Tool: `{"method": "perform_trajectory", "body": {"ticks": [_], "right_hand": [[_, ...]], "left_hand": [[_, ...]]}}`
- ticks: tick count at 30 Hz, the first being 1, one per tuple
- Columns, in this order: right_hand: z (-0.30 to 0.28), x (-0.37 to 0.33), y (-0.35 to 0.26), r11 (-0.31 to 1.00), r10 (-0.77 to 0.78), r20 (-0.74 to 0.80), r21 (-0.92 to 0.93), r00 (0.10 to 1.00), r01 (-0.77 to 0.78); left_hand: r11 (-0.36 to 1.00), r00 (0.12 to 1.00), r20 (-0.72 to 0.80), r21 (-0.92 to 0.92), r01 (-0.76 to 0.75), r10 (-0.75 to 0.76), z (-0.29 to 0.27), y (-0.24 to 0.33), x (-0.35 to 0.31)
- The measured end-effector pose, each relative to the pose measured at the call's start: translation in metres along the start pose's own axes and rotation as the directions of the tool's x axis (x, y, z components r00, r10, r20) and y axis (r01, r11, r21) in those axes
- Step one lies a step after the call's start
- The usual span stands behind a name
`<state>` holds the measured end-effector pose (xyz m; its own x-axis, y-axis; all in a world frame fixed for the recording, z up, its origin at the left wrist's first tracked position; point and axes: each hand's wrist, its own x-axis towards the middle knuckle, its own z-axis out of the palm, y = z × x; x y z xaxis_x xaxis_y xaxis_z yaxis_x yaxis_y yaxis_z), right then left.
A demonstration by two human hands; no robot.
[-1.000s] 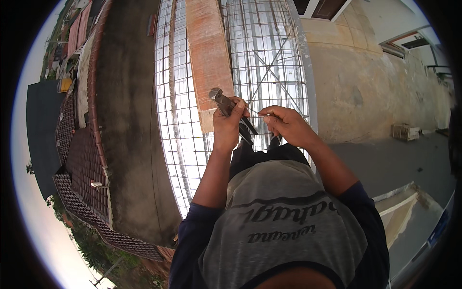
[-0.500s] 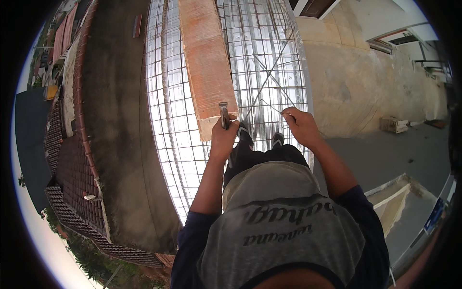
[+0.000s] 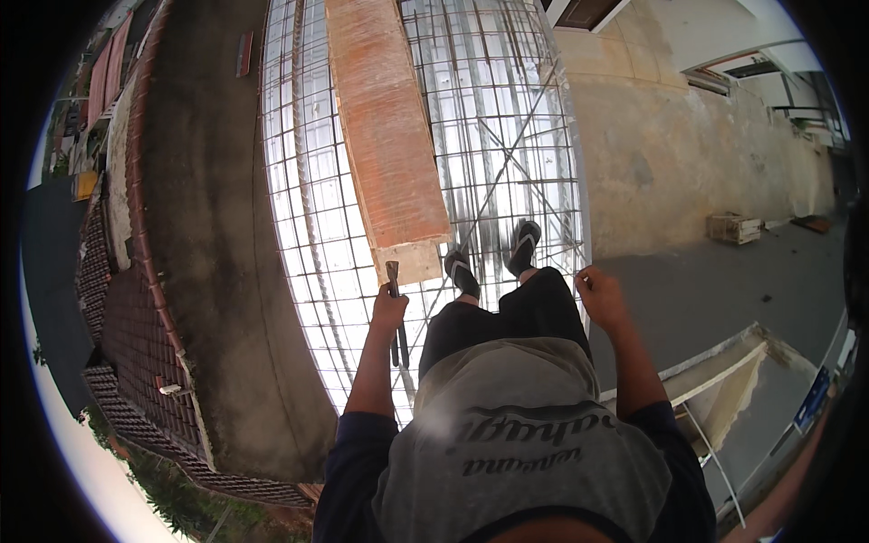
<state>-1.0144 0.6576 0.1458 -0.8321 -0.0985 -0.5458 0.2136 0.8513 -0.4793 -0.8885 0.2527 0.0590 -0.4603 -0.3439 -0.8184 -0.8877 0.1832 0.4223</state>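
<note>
My left hand (image 3: pixel 390 309) is closed round a pair of dark metal pincers (image 3: pixel 399 337), head up and two handles hanging below the fist. It is just in front of the near end of a long reddish board (image 3: pixel 387 136). At the right edge of the steel bar mesh (image 3: pixel 489 118), my right hand (image 3: pixel 602 297) is held with its fingers curled together. Whatever it pinches, if anything, is too small to make out. My feet in dark sandals (image 3: pixel 523 246) stand on the mesh, right of the board.
Under the mesh lies bright metal sheeting (image 3: pixel 312 226). A dark rough wall (image 3: pixel 204 226) and tiled roofs (image 3: pixel 136 317) lie to the left. On the right are a stained wall (image 3: pixel 634 172), a grey floor (image 3: pixel 670 271), a small crate (image 3: pixel 734 228) and a raised concrete frame (image 3: pixel 724 362).
Both hands have come nearer my body, the left shifting left with the pincers and the right moving rightward. The thin wire at my right fingers no longer shows. My right foot has stepped forward.
</note>
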Motion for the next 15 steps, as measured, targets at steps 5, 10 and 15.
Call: {"method": "perform_trajectory", "body": {"ticks": [5, 10, 15], "right_hand": [[-0.002, 0.049, 0.005, 0.996, -0.037, 0.054, 0.089, 0.998, 0.033], [0.006, 0.111, 0.03, 0.992, -0.103, 0.044, 0.072, 0.994, 0.099], [0.04, 0.202, 0.077, 0.989, -0.107, 0.09, 0.108, 0.99, 0.097]], "left_hand": [[0.995, 0.996, -0.084, 0.103, -0.008, 0.017, 0.02, -0.003, 0.03], [0.998, 0.991, -0.128, 0.045, 0.047, -0.041, 0.038, 0.004, 0.049], [0.974, 0.992, -0.124, 0.217, 0.066, -0.04, 0.055, 0.049, 0.09]]}}
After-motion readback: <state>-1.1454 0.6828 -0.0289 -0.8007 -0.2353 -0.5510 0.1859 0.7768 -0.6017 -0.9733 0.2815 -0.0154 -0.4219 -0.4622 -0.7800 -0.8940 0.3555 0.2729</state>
